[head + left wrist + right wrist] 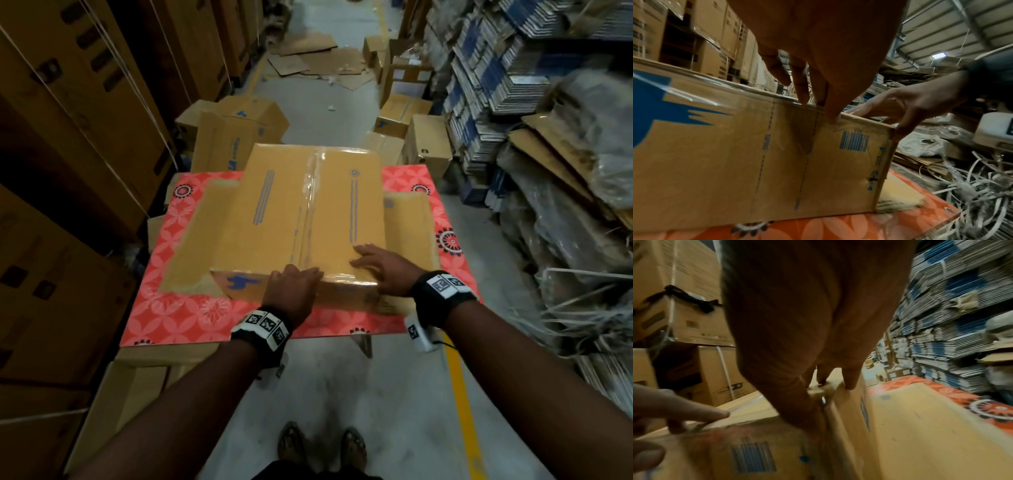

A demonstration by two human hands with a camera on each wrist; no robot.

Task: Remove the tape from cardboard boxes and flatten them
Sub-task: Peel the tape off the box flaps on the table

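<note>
A brown cardboard box (pixel 308 212) stands closed on a red flower-patterned table (pixel 191 318), on top of a flattened cardboard sheet (pixel 198 240). Clear tape (pixel 310 192) runs along its top seam and down the near face (pixel 807 129). My left hand (pixel 294 284) grips the box's near top edge right at that seam, fingertips (pixel 803 99) on the rim and thumb on the front face. Whether any tape is lifted I cannot tell. My right hand (pixel 373 262) lies flat on the top near the right corner, and its thumb (pixel 898 129) reaches down the corner.
Tall stacks of big cartons (pixel 68 137) wall the left side. More boxes (pixel 236 137) stand on the floor behind the table. Bundles of flattened cartons (pixel 496 85) and a tangle of strapping (pixel 565 308) fill the right. Flat cardboard (pixel 318 61) litters the far aisle.
</note>
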